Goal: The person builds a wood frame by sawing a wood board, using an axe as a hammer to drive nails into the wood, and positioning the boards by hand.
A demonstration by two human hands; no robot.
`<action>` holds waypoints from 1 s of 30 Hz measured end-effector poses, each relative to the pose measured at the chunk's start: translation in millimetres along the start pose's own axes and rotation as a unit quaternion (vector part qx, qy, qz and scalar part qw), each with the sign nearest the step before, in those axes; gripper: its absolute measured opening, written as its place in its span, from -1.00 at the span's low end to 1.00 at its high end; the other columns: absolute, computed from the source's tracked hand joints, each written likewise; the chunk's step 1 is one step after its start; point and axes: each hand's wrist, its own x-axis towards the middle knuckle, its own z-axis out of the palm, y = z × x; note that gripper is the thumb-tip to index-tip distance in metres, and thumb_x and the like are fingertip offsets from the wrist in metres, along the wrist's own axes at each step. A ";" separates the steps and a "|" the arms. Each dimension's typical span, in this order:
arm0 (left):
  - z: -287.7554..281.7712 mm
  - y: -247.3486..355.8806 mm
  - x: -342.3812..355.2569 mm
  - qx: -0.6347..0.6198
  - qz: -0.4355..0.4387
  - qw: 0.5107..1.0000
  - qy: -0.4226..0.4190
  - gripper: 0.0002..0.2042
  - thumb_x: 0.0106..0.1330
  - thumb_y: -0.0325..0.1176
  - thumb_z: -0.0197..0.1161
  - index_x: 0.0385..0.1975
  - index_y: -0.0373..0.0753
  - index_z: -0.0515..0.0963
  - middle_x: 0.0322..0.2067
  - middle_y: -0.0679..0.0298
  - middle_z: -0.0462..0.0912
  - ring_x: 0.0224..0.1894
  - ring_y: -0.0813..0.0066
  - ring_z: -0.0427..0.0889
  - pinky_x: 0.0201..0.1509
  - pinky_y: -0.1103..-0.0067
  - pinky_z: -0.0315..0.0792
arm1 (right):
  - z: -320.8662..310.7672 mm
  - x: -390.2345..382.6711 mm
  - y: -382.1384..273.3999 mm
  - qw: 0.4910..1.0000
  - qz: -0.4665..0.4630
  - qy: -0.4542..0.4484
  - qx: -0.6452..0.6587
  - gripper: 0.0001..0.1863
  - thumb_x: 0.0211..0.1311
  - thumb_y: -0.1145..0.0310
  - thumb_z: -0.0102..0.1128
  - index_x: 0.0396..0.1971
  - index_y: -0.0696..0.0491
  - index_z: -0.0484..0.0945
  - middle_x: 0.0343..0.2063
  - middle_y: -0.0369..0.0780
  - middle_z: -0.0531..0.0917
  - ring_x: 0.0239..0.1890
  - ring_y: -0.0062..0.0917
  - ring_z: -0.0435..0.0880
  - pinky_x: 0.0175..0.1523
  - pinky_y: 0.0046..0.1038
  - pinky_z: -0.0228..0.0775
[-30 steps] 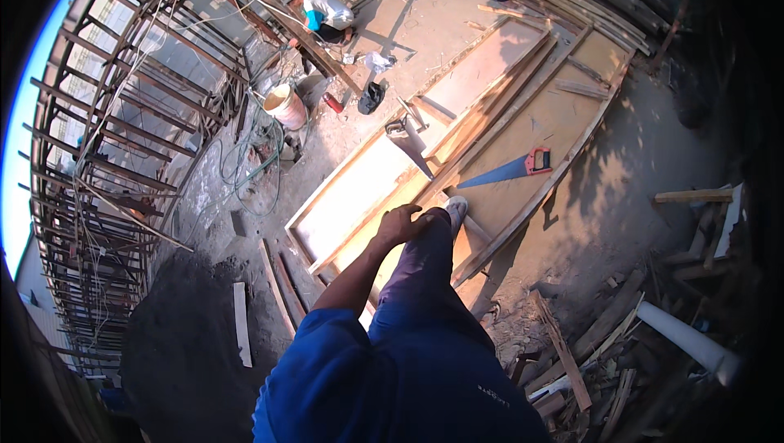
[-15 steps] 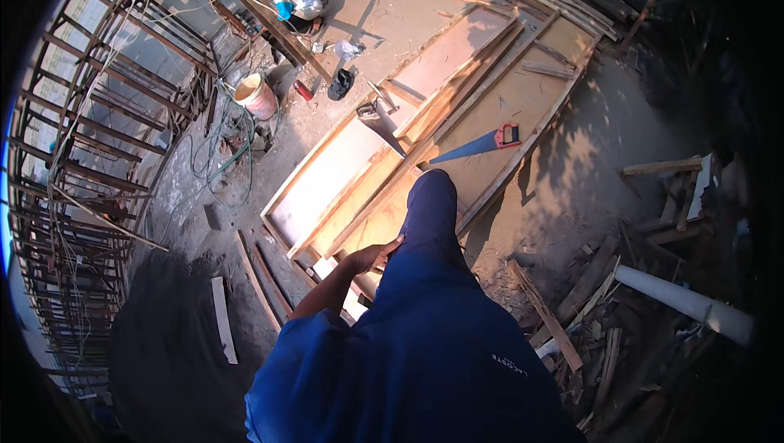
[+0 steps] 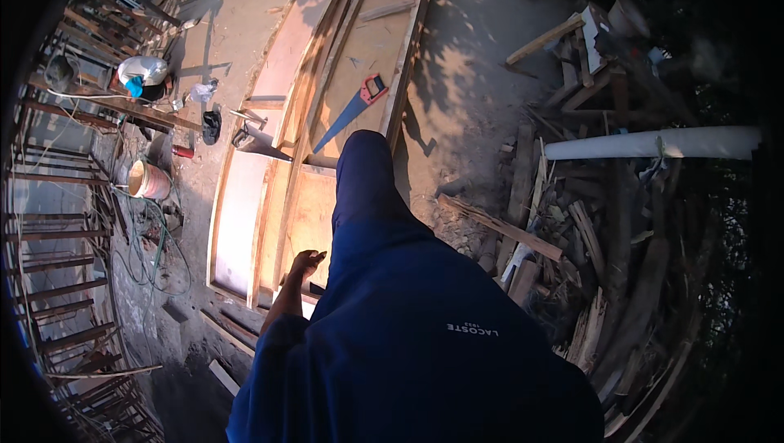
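Observation:
My left hand (image 3: pixel 307 262) hangs beside my thigh, above the near end of a framed wooden panel (image 3: pixel 309 202). Its fingers are curled, and a small dark spot shows at their tips; what they hold, if anything, is too small to name. My right hand is out of sight. Just beyond my raised knee, a handsaw (image 3: pixel 349 119) with a blue blade and a red and black handle lies on the panel. Farther left rests a second handsaw (image 3: pixel 263 147) with a bare metal blade, and close to it a hammer (image 3: pixel 250 116).
Scrap wood (image 3: pixel 514 231) is heaped at the right, with a white pipe (image 3: pixel 653 144) across it. On the left stand a bucket (image 3: pixel 149 179), a tangled green hose (image 3: pixel 155 255) and a black bag (image 3: pixel 211 126). A person (image 3: pixel 144 73) crouches at the far left.
The view has swung to the right, so the panels and saws sit farther left. My left hand has come away from my leg, and its fingers are now curled.

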 end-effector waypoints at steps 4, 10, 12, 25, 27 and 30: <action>-27.5 -16.4 22.7 -0.069 -0.025 0.995 -0.062 -0.62 0.36 -0.41 0.42 0.02 -0.57 0.54 -0.08 0.00 0.68 0.08 0.36 0.61 0.12 0.57 0.53 | 17.2 0.2 -0.5 1.000 0.002 -0.020 0.017 -0.94 0.26 0.49 0.13 -0.29 0.12 0.50 -0.63 -0.21 0.45 -0.65 -0.38 0.50 -0.56 -0.23 0.41; -18.3 58.3 52.9 0.073 0.040 0.995 -0.057 -0.52 0.33 -0.22 0.46 0.05 -0.51 0.57 -0.07 0.07 0.69 -0.01 0.30 0.63 0.13 0.50 0.54 | 13.9 2.3 -1.9 0.999 0.013 0.000 0.036 -0.93 0.26 0.49 0.13 -0.28 0.13 0.51 -0.62 -0.20 0.46 -0.64 -0.37 0.51 -0.55 -0.23 0.41; -0.6 93.2 69.1 0.191 0.091 0.977 -0.027 -0.45 0.35 -0.13 0.42 0.12 -0.49 0.55 0.05 -0.04 0.69 0.09 0.20 0.65 0.19 0.47 0.53 | 9.9 3.5 -3.0 0.999 0.020 0.011 0.040 -0.92 0.27 0.49 0.13 -0.28 0.14 0.51 -0.62 -0.20 0.47 -0.64 -0.36 0.51 -0.55 -0.23 0.41; 52.3 206.8 194.6 0.261 0.160 0.949 -0.076 -0.40 0.32 0.12 0.30 0.06 -0.37 0.65 0.08 -0.08 0.69 0.18 0.00 0.65 0.28 0.35 0.48 | 40.8 56.3 -158.5 0.999 0.037 0.025 -0.032 -0.90 0.28 0.48 0.12 -0.25 0.16 0.51 -0.61 -0.18 0.49 -0.62 -0.34 0.52 -0.53 -0.22 0.41; 30.7 194.2 223.0 0.233 0.154 0.958 -0.062 -0.40 0.33 0.13 0.30 0.04 -0.37 0.66 0.06 -0.10 0.69 0.15 0.03 0.67 0.24 0.34 0.49 | 56.4 73.7 -210.6 0.998 0.020 0.008 -0.058 -0.89 0.28 0.47 0.12 -0.25 0.16 0.51 -0.60 -0.18 0.49 -0.62 -0.34 0.52 -0.52 -0.22 0.41; 12.6 201.7 263.8 0.209 0.034 0.976 -0.059 -0.38 0.31 0.09 0.36 0.08 -0.42 0.63 0.08 -0.12 0.68 0.15 0.08 0.67 0.24 0.35 0.50 | 71.4 98.9 -292.8 0.994 -0.015 -0.001 -0.105 -0.89 0.29 0.47 0.11 -0.24 0.17 0.52 -0.60 -0.17 0.50 -0.62 -0.34 0.53 -0.52 -0.22 0.41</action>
